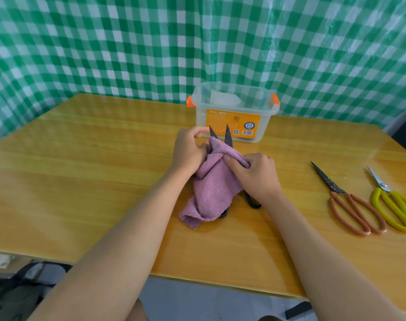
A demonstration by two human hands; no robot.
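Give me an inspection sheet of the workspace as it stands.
Surface: yellow wooden table, glossy.
Job's things: purple cloth wrapped round black scissors, blades apart, tips poking out at the far end.
Clutter: clear plastic box with orange latches behind; red-handled scissors and yellow-handled scissors, closed, lying at right.
Hands: left hand grips the cloth by the blades; right hand pinches the cloth.
Cables: nothing seen.
Surroundings: green checked sheet behind; dark bag on floor at left.

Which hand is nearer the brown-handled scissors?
Right. The right hand grips the purple cloth left of the brown-handled scissors; the left hand sits farther left, beyond the cloth.
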